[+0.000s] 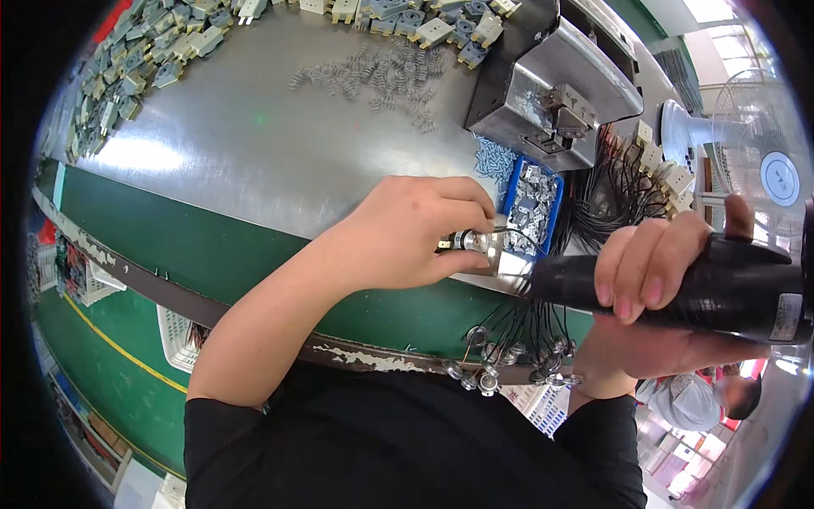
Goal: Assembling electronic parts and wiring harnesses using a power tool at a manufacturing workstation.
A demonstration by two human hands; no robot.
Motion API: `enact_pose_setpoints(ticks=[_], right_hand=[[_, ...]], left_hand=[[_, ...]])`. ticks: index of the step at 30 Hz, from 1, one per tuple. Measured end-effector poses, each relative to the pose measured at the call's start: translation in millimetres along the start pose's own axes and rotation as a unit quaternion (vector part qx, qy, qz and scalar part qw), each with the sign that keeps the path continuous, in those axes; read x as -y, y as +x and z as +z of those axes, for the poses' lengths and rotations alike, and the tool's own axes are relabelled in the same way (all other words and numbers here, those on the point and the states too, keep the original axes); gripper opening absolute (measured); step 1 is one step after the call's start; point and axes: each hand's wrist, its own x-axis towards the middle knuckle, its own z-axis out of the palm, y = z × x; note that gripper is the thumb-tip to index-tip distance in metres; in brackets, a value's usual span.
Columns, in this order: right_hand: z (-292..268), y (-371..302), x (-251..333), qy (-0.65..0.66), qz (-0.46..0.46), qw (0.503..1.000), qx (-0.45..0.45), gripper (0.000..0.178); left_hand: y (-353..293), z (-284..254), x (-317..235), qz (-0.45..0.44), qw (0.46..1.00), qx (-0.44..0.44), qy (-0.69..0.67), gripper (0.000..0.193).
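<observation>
Left hand (407,233) is down at the edge of the steel table (254,144), fingers curled and pinched round a small metal part (475,243) with a black wire looping off it. The part sits just at the table's near rim, beside the blue tray (507,197) of little metal clips. Right hand (657,276) is wrapped tight round a black power driver (704,284), held sideways, its tip pointing left and meeting the part right where the left fingers grip it. So the hands are close together, each clamped on its own thing, joined at the part.

Under the driver, a bunch of black wires with metal ends (509,356) hangs over the green table edge (212,246). More wired pieces with beige plugs (653,165) lie behind the tray, next to a grey metal fixture (551,85). A scatter of springs (381,76) lies farther back on the steel, small screws (493,157) just beside the tray, and grey and beige plastic housings (127,68) are heaped along the far left and top edge. A fan (755,153) stands at the right.
</observation>
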Motion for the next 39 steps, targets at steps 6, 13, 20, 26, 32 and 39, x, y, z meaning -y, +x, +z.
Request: enact_pose_setpoints(ticks=[6,13,20,26,32,39], right_hand=[[1.5,-24.8,-13.5,0.008,0.097,0.995,-0.014,0.114],[-12.2,-23.3,-29.4,0.021,0.102,0.994,-0.013,0.116],[-16.8,-9.2,-19.4,0.01,0.069,0.997,-0.011,0.113],[-3.7,-22.6,-8.4,0.013,0.101,0.995,-0.013,0.106],[-20.0,-10.8,8.2,-0.02,0.018,1.0,0.011,0.103],[-68.7,26.5,10.9,0.006,0.009,1.0,0.029,0.107]], left_hand=[[1.2,2.1,2.8,0.019,1.0,-0.012,0.01,0.031],[1.3,-0.5,0.9,0.018,1.0,-0.002,0.003,0.032],[0.1,1.4,5.1,0.026,1.0,-0.004,0.012,0.032],[1.6,1.6,3.3,0.021,1.0,-0.009,0.007,0.032],[1.6,-1.1,1.6,0.024,1.0,-0.005,-0.001,0.029],[5.8,-3.0,-3.5,0.001,1.0,0.019,-0.009,0.03]])
